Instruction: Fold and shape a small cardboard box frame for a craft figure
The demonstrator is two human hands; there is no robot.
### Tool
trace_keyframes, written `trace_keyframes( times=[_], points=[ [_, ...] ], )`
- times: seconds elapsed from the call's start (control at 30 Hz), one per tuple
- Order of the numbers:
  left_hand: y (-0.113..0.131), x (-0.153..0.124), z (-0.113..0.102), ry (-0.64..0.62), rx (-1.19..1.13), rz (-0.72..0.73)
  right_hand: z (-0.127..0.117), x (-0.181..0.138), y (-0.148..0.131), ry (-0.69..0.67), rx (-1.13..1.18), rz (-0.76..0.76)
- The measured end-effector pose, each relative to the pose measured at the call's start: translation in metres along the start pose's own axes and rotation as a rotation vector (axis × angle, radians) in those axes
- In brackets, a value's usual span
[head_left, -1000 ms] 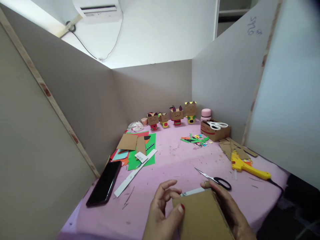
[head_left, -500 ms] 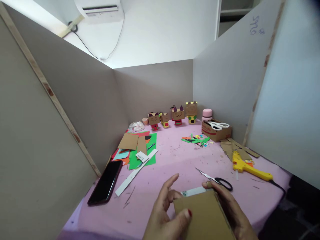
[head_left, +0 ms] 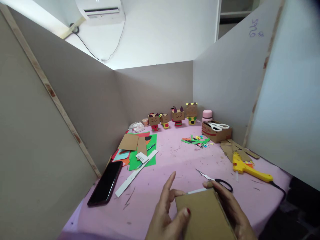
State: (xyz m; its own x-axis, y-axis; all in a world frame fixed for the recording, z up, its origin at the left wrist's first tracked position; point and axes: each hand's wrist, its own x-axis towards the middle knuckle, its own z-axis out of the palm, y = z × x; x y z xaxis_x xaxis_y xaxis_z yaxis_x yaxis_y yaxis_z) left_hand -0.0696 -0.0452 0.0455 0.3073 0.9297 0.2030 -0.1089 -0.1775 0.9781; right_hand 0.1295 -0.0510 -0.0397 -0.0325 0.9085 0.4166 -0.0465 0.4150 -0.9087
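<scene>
A brown cardboard box (head_left: 203,213) is held between my two hands at the bottom of the view. My left hand (head_left: 166,213) grips its left side, the thumb with a red nail on the cardboard and the index finger stretched up. My right hand (head_left: 230,208) is wrapped along the right edge, fingertips at the far corner. A strip of white paper (head_left: 197,191) shows behind the far edge; how it is attached is hidden. Just beyond my right fingertips lie scissors (head_left: 215,180) with black handles, blades pointing left.
A black phone (head_left: 106,183), a white strip (head_left: 136,173) and coloured paper (head_left: 152,160) lie left. A yellow glue gun (head_left: 250,168) and cardboard scraps (head_left: 235,150) are right. Cardboard figures (head_left: 178,115), a pink bottle (head_left: 207,115) and a small box (head_left: 216,133) with white scissors stand farther back, before grey partitions.
The white paper behind the box's far edge shows less than before, and its printed marks are out of sight. My left hand and the box have shifted slightly right.
</scene>
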Motion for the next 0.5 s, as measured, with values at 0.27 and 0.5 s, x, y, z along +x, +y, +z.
trace_keyframes(
  times=[0.27,0.5],
  points=[
    [-0.0008,0.0005,-0.0065,-0.068,0.136,0.016,-0.0006,0.0040,-0.0053,0.004,0.016,-0.024],
    [0.0039,0.0007,0.0008,0.062,0.004,-0.004,0.0032,0.0053,-0.0010,-0.010,-0.104,-0.008]
  ],
)
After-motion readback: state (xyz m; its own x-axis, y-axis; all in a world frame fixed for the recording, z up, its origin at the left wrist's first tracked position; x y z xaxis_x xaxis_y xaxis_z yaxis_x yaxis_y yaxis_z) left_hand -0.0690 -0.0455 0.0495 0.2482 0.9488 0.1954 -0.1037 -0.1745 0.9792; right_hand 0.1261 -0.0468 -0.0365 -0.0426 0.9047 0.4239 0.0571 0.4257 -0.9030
